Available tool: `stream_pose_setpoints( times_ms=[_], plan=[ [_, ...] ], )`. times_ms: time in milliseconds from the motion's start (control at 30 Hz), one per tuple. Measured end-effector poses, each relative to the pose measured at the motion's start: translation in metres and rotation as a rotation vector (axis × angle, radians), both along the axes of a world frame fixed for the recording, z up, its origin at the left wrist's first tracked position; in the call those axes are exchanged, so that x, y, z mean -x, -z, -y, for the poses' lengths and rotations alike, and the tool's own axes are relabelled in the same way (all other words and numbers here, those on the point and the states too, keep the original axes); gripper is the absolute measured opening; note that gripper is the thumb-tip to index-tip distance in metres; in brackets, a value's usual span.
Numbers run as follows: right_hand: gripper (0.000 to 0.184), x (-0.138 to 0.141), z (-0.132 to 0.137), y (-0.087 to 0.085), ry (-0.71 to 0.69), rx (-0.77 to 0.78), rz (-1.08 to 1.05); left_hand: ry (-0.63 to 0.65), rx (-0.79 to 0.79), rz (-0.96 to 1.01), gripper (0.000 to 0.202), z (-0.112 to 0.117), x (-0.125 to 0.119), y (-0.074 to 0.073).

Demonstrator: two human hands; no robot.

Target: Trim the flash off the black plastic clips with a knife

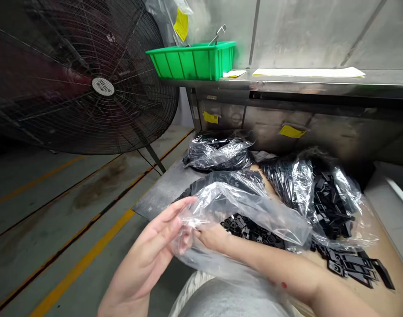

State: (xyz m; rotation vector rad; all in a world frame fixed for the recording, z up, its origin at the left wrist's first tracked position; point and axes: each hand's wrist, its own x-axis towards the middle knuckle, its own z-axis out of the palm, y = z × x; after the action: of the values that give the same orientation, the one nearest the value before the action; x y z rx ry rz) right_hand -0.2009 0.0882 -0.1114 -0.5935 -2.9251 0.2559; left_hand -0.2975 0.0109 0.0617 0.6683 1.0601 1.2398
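Over the counter (165, 193), the left hand (145, 255) lies open against a clear plastic bag (241, 215), its grip released. The right hand (213, 237) sits at the bag's edge, its grip hidden, beside loose black parts (250, 231).

From where I stand, the fingertips of the person's right hand (214, 237) vanish behind a crumpled clear plastic bag (244, 215), so whatever they pinch stays hidden. The matte black plastic parts (327, 207) heaped inside a bulging clear plastic bag (300, 185) are smeared by glare, their shapes hard to pick out. The print on the small yellow paper label (291, 131) is too tiny to read, and the ribbed wall of the green plastic crate (191, 61) hides its inside.
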Motion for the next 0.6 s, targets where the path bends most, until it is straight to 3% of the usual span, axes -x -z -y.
stream_pose_setpoints(
  times_ms=[167, 300, 433, 600],
  plan=[
    [0.026, -0.054, -0.003, 0.01, 0.125, 0.043, 0.068, -0.017, 0.015, -0.013, 0.034, 0.009, 0.01, 0.004],
    [0.026, -0.087, -0.01, 0.004, 0.279, 0.072, 0.062, -0.042, 0.048, -0.044, 0.033, 0.012, 0.011, 0.004],
    [0.032, -0.088, -0.007, -0.005, 0.355, 0.109, 0.048, -0.057, 0.055, -0.034, 0.034, 0.013, 0.008, 0.002],
    [0.039, -0.066, 0.017, -0.001, 0.21, 0.211, 0.03, -0.054, 0.03, -0.06, 0.034, 0.011, 0.003, 0.0]
  ],
)
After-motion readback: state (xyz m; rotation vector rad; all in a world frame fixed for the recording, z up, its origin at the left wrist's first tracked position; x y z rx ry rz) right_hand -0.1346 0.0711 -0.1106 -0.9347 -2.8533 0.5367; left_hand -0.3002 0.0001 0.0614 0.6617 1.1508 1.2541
